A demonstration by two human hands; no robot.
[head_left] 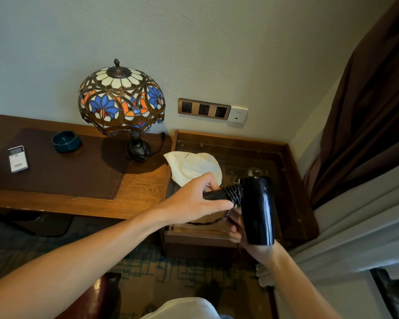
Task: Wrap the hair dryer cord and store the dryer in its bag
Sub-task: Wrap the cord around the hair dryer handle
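Note:
A glossy black hair dryer (258, 209) is held above the low glass-topped side table (293, 180). Its barrel points down and its handle sticks out to the left. The black cord (234, 194) is coiled in tight turns around the handle next to the barrel. My left hand (198, 199) grips the handle and the cord there. My right hand (247, 236) holds the barrel from below and behind, mostly hidden by it. The cream cloth bag (191, 168) lies crumpled on the side table, just behind my left hand.
A stained-glass lamp (121, 102) stands on the wooden desk (138, 187) with a teal ashtray (66, 141) and a white remote (17, 158). Wall sockets (204, 109) sit above the side table. Brown curtain (366, 111) and pale drapes hang at right.

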